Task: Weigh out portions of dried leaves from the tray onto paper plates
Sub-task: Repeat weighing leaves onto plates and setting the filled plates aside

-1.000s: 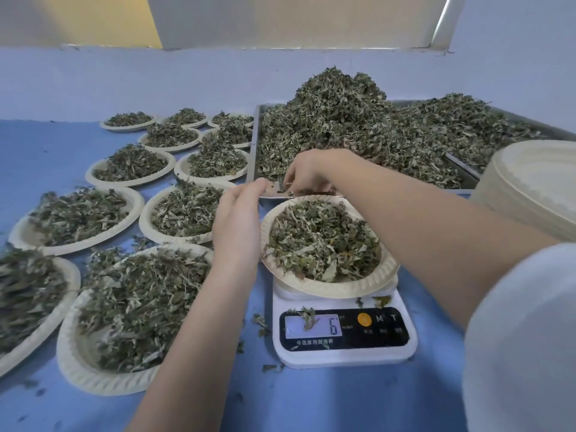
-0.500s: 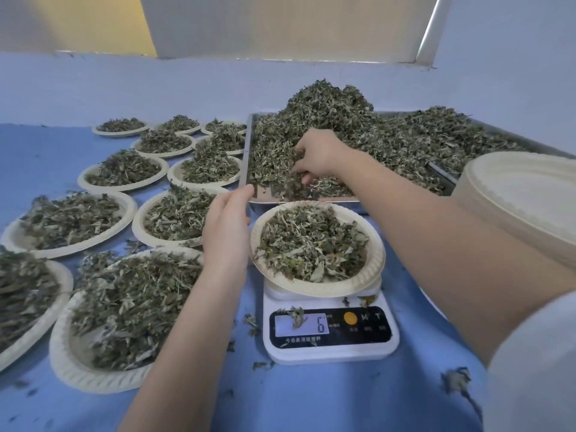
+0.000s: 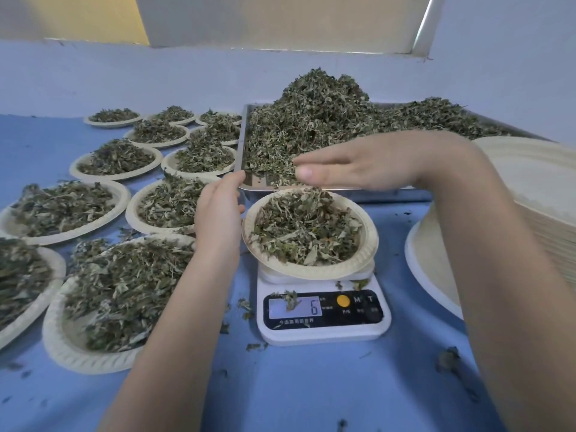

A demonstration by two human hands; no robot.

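On the scale (image 3: 324, 310) a plate (image 3: 311, 269) heaped with leaves (image 3: 307, 233) is being weighed, a 6 partly readable. Filled plates (image 3: 103, 213) are ranked at left; much is left in the tray (image 3: 246, 126). Right hand (image 3: 358, 163) is held flat, fingers straight, above it; left hand (image 3: 219, 213), loosely spread, rests beside the rim.

Filled paper plates (image 3: 115, 159) on the counter (image 3: 31, 135), left of the scale (image 3: 324, 333): eleven. Three in the far row, then two, two, two, two toward the near edge. One more filled plate (image 3: 311, 271) on the scale itself; twelve in all. Metal tray (image 3: 249, 182) of dried leaves (image 3: 311, 120): one. Stack of empty plates (image 3: 530, 182): one, number within not countable. Hands in view: two, left hand (image 3: 218, 210) and right hand (image 3: 374, 163). Digits readable on the display (image 3: 276, 307): one, a 6.
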